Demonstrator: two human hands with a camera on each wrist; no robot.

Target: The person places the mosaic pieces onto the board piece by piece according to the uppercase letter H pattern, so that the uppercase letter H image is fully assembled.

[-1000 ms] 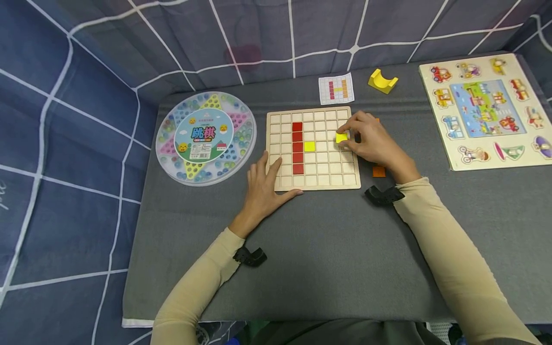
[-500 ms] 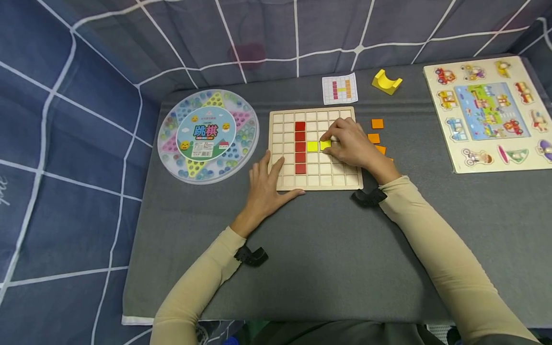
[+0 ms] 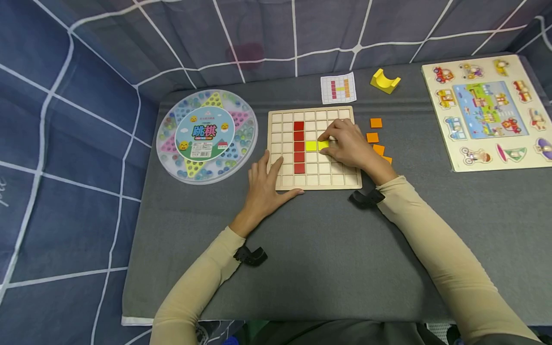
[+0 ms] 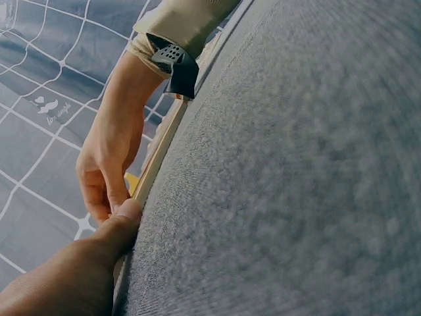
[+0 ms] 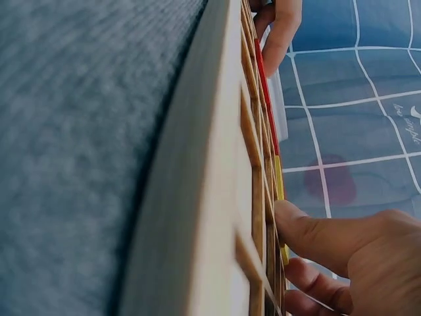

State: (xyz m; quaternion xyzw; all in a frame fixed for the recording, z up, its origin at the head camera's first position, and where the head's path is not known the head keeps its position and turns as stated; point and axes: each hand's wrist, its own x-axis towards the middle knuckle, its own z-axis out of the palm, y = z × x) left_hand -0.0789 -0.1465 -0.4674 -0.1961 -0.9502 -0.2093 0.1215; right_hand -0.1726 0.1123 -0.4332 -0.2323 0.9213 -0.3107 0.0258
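Observation:
A wooden grid board (image 3: 319, 187) lies on the grey cloth, with a column of red square tiles (image 3: 299, 157) set in its cells. A yellow tile (image 3: 310, 145) sits just right of that column's middle. My right hand (image 3: 351, 146) pinches a second yellow tile (image 3: 322, 144) in the neighbouring cell; its thumb (image 5: 306, 230) presses close to the grid in the right wrist view. At the board's lower left corner my left hand (image 3: 263, 184) rests with fingers spread along the left edge and its thumb (image 4: 128, 214) at the front edge.
Several orange tiles (image 3: 376, 123) lie right of the board. Behind it are a printed pattern card (image 3: 338, 88) and a yellow curved block (image 3: 385, 82). A round Chinese checkers box (image 3: 207, 136) stands left, a picture peg puzzle (image 3: 478, 153) far right.
My right hand has carried the second yellow tile left, from the board's right part to beside the first yellow one. Orange tiles came into sight. My left hand stays put.

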